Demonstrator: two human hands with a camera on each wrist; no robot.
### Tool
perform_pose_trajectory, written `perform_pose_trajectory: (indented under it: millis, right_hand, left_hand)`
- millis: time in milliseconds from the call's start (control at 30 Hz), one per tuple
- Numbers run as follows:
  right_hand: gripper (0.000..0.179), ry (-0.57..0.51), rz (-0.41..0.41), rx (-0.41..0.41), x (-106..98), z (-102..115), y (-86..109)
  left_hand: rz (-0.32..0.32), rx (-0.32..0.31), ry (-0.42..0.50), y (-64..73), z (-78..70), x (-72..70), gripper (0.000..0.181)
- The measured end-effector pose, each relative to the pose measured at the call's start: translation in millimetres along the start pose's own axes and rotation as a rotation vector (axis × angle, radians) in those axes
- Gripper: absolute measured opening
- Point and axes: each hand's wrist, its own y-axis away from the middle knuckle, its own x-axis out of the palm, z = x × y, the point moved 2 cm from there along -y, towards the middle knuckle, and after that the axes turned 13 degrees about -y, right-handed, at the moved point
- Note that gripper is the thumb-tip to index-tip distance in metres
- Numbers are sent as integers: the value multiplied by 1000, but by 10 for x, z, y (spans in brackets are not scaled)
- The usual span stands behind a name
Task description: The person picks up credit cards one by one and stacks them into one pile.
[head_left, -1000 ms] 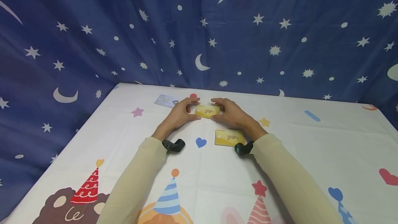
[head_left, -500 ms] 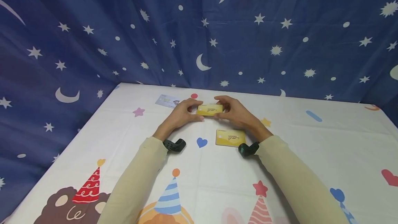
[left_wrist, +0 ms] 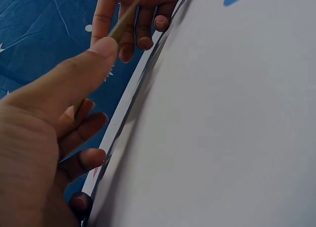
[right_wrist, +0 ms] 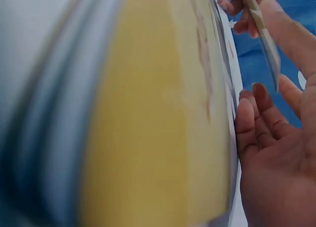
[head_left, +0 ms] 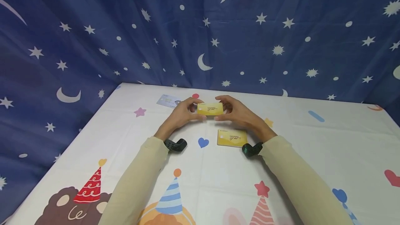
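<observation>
In the head view, a yellow card (head_left: 210,109) with dark script is held tilted up between my hands. My left hand (head_left: 184,111) holds its left end, and in the left wrist view the thumb (left_wrist: 104,47) meets the card's edge. At the right end, my right hand (head_left: 234,110) has its thumb at the lower corner and fingers behind. The right wrist view shows the held card (right_wrist: 269,54) nearly edge-on. Nearer me, another yellow card (head_left: 232,138) lies on the tablecloth below my right wrist; it looms large and blurred in the right wrist view, with layered bands along one side.
A pale blue card (head_left: 167,100) lies beyond my left hand, partly covered by it. The white tablecloth (head_left: 300,148) carries printed hearts, stars and party hats. Behind the table hangs a dark blue curtain (head_left: 156,16) with stars and moons. Each wrist wears a black band device (head_left: 176,145).
The held yellow card has risen slightly and shifted a little to the right, tilting along the way. My right hand and wrist have moved slightly right. The other cards lie as before.
</observation>
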Motion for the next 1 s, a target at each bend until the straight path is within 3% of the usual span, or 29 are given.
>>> perform_pose_trajectory:
  millis: [200,500,767,1000]
  right_hand:
    - [66,-4,-18,0,-43,-33,16]
    - [62,45,-36,21,-104,-6,70]
    - [58,22,-69,-2,-197,19,160]
    - [55,30,-98,-59,-254,46,278]
  left_hand:
    - [-26,22,60,0,23,9,57]
    - [1,66,120,5,-3,5,57]
    - [13,112,167,5,-41,-6,55]
    - [15,192,165,6,-159,-17,50]
